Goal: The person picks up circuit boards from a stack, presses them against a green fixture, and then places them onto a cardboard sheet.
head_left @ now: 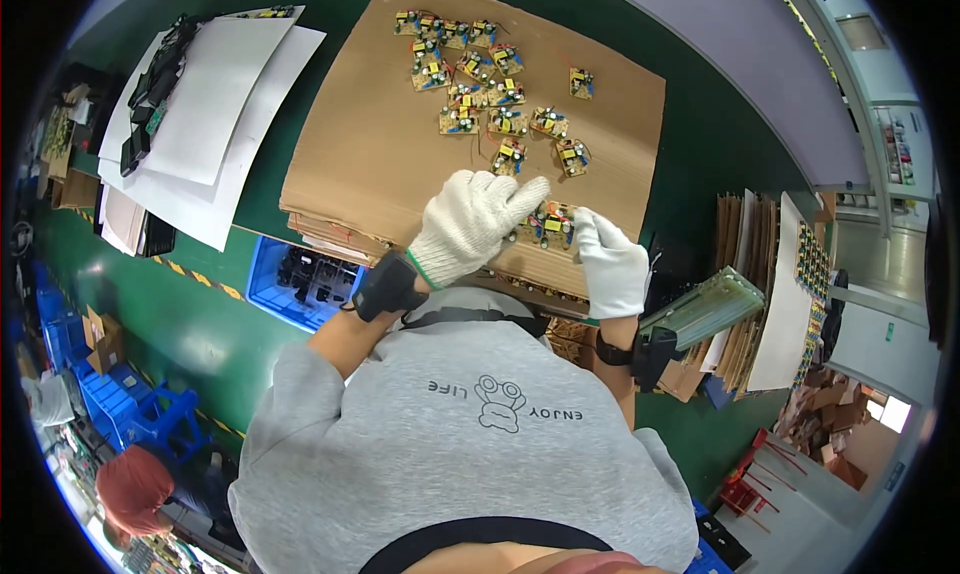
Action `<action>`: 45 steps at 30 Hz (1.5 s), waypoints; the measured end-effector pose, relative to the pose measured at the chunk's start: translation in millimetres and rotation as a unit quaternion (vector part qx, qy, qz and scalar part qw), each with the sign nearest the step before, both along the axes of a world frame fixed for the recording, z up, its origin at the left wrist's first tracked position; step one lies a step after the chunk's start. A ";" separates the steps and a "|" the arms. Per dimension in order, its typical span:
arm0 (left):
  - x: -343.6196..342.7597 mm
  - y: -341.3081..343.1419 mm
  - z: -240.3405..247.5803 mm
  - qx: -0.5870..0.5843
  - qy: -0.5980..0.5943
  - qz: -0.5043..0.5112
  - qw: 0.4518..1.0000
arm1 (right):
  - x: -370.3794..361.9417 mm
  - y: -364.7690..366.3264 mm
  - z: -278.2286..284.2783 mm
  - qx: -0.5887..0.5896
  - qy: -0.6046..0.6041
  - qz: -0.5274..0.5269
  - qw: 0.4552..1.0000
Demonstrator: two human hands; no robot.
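Observation:
Both hands wear white knitted gloves and meet over the near edge of a brown cardboard sheet (370,124). Between them is a small tan circuit board (553,226) with yellow, green and blue components, perhaps more than one board joined side by side. My left hand (474,222) has its fingers curled at the board's left end, partly covering it. At the right end, my right hand (612,266) pinches the board with its fingertips. Farther out on the cardboard lie several similar circuit boards (508,122), most clustered near the middle, with one circuit board (581,83) apart at the right.
Stacked white sheets (215,104) with black parts on top lie at the left. Below them a blue bin (262,279) holds black pieces. To the right stand cardboard layers (738,234) and a greenish clear tray (712,309). A person (135,489) is at the lower left.

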State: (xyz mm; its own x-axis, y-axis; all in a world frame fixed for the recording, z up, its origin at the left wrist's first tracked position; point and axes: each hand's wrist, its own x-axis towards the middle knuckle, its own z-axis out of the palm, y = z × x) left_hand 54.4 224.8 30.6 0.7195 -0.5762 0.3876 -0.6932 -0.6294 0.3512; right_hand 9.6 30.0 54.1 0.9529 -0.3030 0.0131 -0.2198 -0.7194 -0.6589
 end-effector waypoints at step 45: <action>-2.4 -23.5 -2.5 -0.051 0.070 -0.014 0.996 | 17.7 5.3 -24.7 0.195 0.055 -0.026 0.979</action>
State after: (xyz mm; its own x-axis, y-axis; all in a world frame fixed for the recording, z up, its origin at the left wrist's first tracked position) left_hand 52.0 201.3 28.1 0.7549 -0.5592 0.3426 -0.6497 -0.5666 0.5068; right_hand 27.2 35.3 29.4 0.9254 -0.3119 -0.2154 -0.3344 -0.4043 -0.8513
